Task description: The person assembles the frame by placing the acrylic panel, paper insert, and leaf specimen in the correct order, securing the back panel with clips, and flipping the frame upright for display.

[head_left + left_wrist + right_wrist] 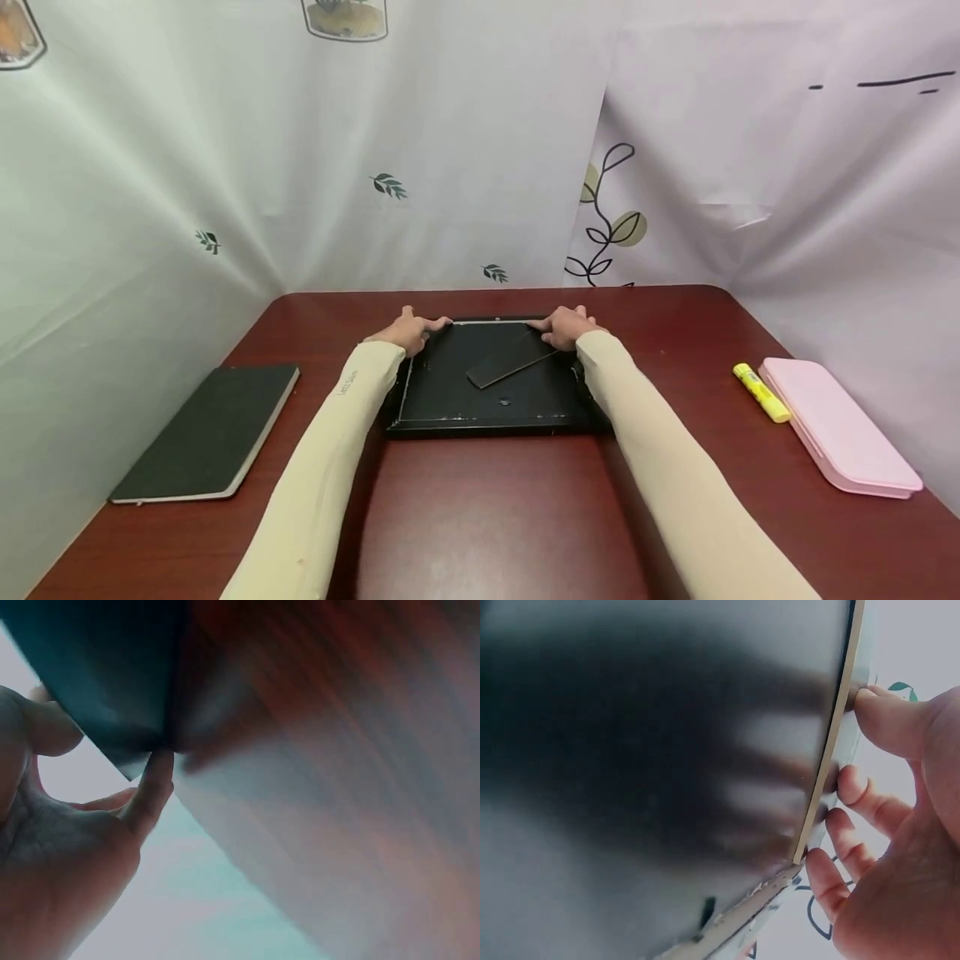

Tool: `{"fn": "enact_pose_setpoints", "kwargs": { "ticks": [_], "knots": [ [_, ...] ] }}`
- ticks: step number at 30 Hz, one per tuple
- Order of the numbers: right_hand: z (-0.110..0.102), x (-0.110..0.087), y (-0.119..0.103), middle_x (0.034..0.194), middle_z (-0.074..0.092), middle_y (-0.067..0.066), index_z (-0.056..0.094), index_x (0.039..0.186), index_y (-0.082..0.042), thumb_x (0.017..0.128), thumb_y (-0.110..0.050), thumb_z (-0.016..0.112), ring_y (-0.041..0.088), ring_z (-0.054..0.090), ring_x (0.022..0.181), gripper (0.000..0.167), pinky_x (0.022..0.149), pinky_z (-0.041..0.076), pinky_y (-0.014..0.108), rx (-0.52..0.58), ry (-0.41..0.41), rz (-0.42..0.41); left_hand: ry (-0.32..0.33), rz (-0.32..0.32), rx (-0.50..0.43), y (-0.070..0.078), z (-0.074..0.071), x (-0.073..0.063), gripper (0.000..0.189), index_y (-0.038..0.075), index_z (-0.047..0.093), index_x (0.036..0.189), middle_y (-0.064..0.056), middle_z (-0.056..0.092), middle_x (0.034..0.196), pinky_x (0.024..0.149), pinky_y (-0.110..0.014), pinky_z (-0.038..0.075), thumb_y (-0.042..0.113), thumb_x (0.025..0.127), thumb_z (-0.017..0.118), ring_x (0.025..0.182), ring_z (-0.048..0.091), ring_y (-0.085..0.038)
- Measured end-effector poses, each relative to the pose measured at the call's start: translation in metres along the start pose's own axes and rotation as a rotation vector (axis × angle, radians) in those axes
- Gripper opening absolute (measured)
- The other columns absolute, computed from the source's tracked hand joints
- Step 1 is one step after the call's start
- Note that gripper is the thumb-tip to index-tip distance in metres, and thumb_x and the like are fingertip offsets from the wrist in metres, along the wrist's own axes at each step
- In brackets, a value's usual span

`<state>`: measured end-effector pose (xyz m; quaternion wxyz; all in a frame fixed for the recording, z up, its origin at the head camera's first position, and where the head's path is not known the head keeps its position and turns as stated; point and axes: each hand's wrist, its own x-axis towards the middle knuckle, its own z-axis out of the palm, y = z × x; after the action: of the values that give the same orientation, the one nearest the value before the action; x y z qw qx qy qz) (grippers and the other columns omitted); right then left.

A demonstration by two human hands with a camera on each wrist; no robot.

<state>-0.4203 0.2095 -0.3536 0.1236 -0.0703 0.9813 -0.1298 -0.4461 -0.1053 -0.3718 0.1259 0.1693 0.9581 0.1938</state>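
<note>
A black picture frame (pixel 495 417) lies back side up on the table, its stand leg (pixel 517 371) slanting across the backing board (pixel 442 383). My left hand (pixel 405 332) is at the frame's far left corner, a finger stretched along the far edge. In the left wrist view a fingertip (pixel 157 769) touches the dark panel's corner. At the far right corner my right hand (pixel 566 327) also points a finger inward. The right wrist view shows its slightly bent fingers (pixel 870 806) touching the outer edge, their reflections on the glossy surface (pixel 592 750).
A black notebook (pixel 210 429) lies on the left of the dark red table (pixel 495 517). On the right a yellow highlighter (pixel 761 392) lies beside a pink case (pixel 840 421). Behind the table hangs a pale printed cloth (pixel 480 167).
</note>
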Motion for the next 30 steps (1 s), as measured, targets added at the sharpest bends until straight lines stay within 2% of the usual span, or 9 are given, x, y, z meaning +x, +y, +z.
{"fn": "enact_pose_setpoints", "kwargs": {
  "ticks": [2, 5, 9, 11, 16, 19, 22, 25, 30],
  "knots": [
    [-0.002, -0.001, 0.001, 0.157, 0.043, 0.015, 0.045, 0.149, -0.034, 0.104, -0.019, 0.053, 0.034, 0.035, 0.103, 0.049, 0.081, 0.029, 0.041, -0.016, -0.005, 0.000, -0.001, 0.030, 0.067, 0.003, 0.000, -0.005, 0.060, 0.027, 0.031, 0.158, -0.029, -0.001, 0.166, 0.062, -0.031, 0.038, -0.001, 0.105, 0.039, 0.098, 0.061, -0.034],
    [-0.003, -0.002, 0.004, 0.157, 0.044, 0.015, 0.046, 0.149, -0.034, 0.104, -0.019, 0.053, 0.034, 0.035, 0.104, 0.048, 0.080, 0.030, 0.041, -0.028, -0.007, -0.003, 0.016, 0.110, 0.268, 0.010, 0.002, -0.012, 0.063, 0.024, 0.030, 0.159, -0.030, 0.018, 0.162, 0.079, -0.037, 0.050, -0.003, 0.103, 0.042, 0.133, 0.050, -0.043],
    [-0.005, -0.003, 0.006, 0.157, 0.045, 0.014, 0.049, 0.148, -0.033, 0.103, -0.018, 0.054, 0.035, 0.035, 0.104, 0.047, 0.080, 0.029, 0.042, -0.007, 0.025, 0.001, 0.084, 0.174, 0.440, 0.021, 0.002, -0.017, 0.060, 0.021, 0.034, 0.158, -0.029, 0.040, 0.150, 0.099, -0.046, 0.051, -0.003, 0.103, 0.045, 0.132, 0.050, -0.045],
    [-0.006, -0.002, 0.005, 0.157, 0.045, 0.015, 0.049, 0.148, -0.032, 0.103, -0.018, 0.054, 0.035, 0.035, 0.105, 0.047, 0.081, 0.030, 0.042, -0.002, 0.019, -0.007, 0.086, 0.156, 0.422, 0.023, 0.001, -0.019, 0.058, 0.021, 0.036, 0.157, -0.029, 0.041, 0.150, 0.100, -0.047, 0.051, -0.001, 0.104, 0.044, 0.133, 0.050, -0.044],
    [-0.007, 0.000, 0.003, 0.157, 0.044, 0.016, 0.048, 0.148, -0.032, 0.103, -0.019, 0.053, 0.036, 0.034, 0.109, 0.047, 0.086, 0.032, 0.046, 0.016, -0.012, -0.017, 0.014, 0.082, 0.220, 0.021, -0.005, -0.022, 0.054, 0.024, 0.032, 0.157, -0.026, 0.025, 0.162, 0.094, -0.045, 0.047, 0.007, 0.107, 0.040, 0.146, 0.038, -0.042],
    [-0.009, 0.001, 0.005, 0.156, 0.045, 0.016, 0.049, 0.148, -0.032, 0.103, -0.018, 0.053, 0.036, 0.034, 0.108, 0.047, 0.086, 0.031, 0.046, 0.014, 0.006, -0.008, -0.021, 0.121, 0.181, 0.015, -0.009, -0.018, 0.052, 0.023, 0.031, 0.158, -0.025, 0.016, 0.166, 0.098, -0.048, 0.043, 0.012, 0.108, 0.038, 0.153, 0.024, -0.041],
    [-0.010, 0.000, 0.005, 0.155, 0.046, 0.018, 0.047, 0.148, -0.033, 0.104, -0.017, 0.051, 0.036, 0.035, 0.107, 0.047, 0.082, 0.032, 0.043, -0.016, 0.005, -0.020, -0.040, 0.170, 0.162, 0.006, -0.012, -0.013, 0.051, 0.018, 0.033, 0.158, -0.028, 0.011, 0.166, 0.111, -0.054, 0.038, 0.014, 0.108, 0.041, 0.155, 0.015, -0.043],
    [-0.008, -0.001, 0.003, 0.153, 0.046, 0.020, 0.044, 0.149, -0.032, 0.104, -0.016, 0.048, 0.036, 0.037, 0.108, 0.048, 0.079, 0.032, 0.040, -0.055, -0.017, -0.037, -0.035, 0.181, 0.138, -0.004, -0.012, -0.013, 0.052, 0.010, 0.037, 0.156, -0.030, 0.015, 0.165, 0.118, -0.058, 0.032, 0.016, 0.105, 0.048, 0.154, 0.018, -0.046],
    [-0.003, -0.004, -0.003, 0.153, 0.044, 0.019, 0.042, 0.150, -0.033, 0.104, -0.016, 0.047, 0.038, 0.037, 0.115, 0.049, 0.083, 0.035, 0.040, -0.098, -0.023, -0.033, 0.067, 0.158, 0.083, -0.017, -0.009, -0.017, 0.058, -0.002, 0.039, 0.151, -0.028, 0.037, 0.157, 0.116, -0.058, 0.035, 0.019, 0.101, 0.059, 0.147, 0.035, -0.045]
  ]
}}
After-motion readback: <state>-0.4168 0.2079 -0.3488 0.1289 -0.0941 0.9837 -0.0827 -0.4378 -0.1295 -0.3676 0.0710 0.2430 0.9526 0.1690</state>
